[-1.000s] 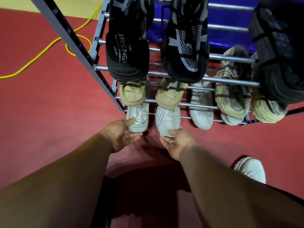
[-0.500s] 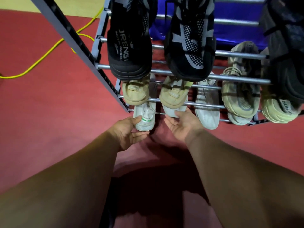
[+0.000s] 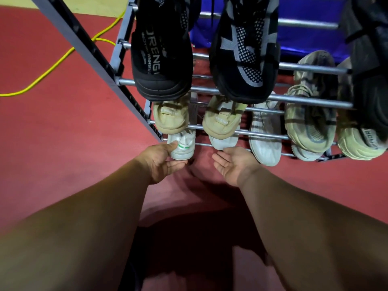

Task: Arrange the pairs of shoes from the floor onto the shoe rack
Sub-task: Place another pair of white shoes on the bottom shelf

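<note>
Red matting (image 3: pixel 63 133) underlay the grey metal shoe rack (image 3: pixel 294 101). At its bottom-left corner the left hand (image 3: pixel 161 162) pinched the heel of the white green-striped sneaker (image 3: pixel 183 146), toe pointing inward. The right hand (image 3: pixel 233 164) lay palm-up, fingers slack.

The black shoes (image 3: pixel 161 59) run off the top edge; the beige pair (image 3: pixel 171 120) covers most of the white shoes (image 3: pixel 182 149) beneath. The strap lettering (image 3: pixel 220 121) is unreadably small.

Both bare forearms stretched forward, side by side. The left grip (image 3: pixel 161 162) pinched the white shoe (image 3: pixel 183 148), thumb on top and fingers curled beneath. The right grip (image 3: pixel 232 162) lay palm up, fingers loosely extended.
</note>
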